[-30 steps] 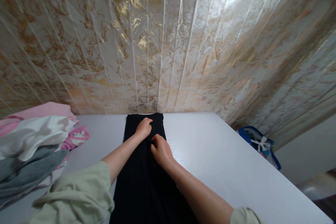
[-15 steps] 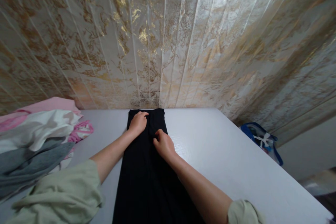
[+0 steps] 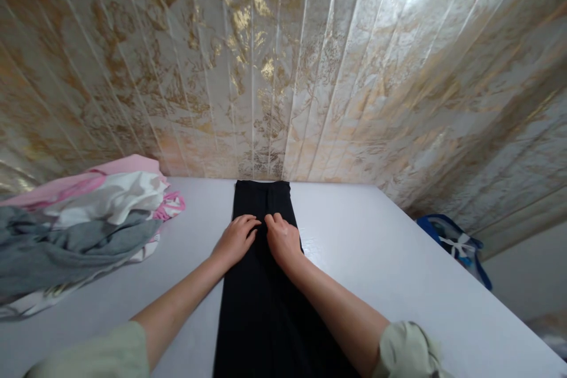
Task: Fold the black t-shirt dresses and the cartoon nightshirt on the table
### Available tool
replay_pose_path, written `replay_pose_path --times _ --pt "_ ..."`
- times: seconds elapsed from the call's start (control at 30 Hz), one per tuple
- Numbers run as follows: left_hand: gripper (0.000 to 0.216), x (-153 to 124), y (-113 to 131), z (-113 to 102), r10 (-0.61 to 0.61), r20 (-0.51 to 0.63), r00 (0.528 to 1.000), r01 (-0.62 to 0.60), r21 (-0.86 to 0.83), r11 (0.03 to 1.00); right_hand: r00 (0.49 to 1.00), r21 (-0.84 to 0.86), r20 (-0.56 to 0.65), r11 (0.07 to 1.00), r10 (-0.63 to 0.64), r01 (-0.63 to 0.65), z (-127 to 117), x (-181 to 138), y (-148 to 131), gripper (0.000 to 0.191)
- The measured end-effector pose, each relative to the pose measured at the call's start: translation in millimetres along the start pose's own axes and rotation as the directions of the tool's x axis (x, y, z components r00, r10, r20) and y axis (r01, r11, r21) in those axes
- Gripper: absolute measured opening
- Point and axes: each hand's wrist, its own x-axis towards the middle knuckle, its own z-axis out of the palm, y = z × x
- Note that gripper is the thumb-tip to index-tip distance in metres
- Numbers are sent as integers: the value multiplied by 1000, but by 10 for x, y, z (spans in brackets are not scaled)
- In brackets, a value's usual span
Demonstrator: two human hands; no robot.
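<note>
A pair of black trousers lies lengthwise on the white table, its waist end at the far edge by the wall. My left hand rests on the left side of the cloth, fingers stretched toward the middle and thumb slightly apart. Close beside it, my right hand has its fingers curled down on the cloth near the centre line, seemingly pinching it. The fingertips of the right hand are partly hidden. The lower part of the trousers runs out of view toward me.
On the left of the white table sits a heap of pink, white and grey clothes. A clear bag with blue trim stands beyond the right edge. Behind the table hangs a shiny gold-patterned covering.
My left hand has drawn back from the waist end and now lies level with my right hand. The right hand stays near the middle. The view has shifted slightly left.
</note>
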Motion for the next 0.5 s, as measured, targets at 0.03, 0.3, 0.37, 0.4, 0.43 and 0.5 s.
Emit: replay_pose_path --times 0.03,0.3,0.37,0.4,0.43,0.5 --pt "27 -4 -13 4 8 -6 1000 -8 0 1000 999 -29 33 999 -11 12 14 -36 -45 22" --pt "41 -31 54 10 88 -35 996 -88 1 996 995 306 52 947 90 -102 -179 -27 228 31" --pt "43 -28 87 8 121 22 992 -121 13 993 991 350 14 928 134 -130 -248 5 385 33" --pt "42 -24 96 7 128 47 991 -129 19 991 988 355 8 923 153 -146 -273 6 449 34" --pt "41 -20 99 8 130 62 990 -131 23 991 987 353 17 923 160 -155 -292 -8 497 35" --pt "42 -10 90 11 130 65 989 -131 21 991 990 342 79 929 118 -138 -314 -85 542 32"
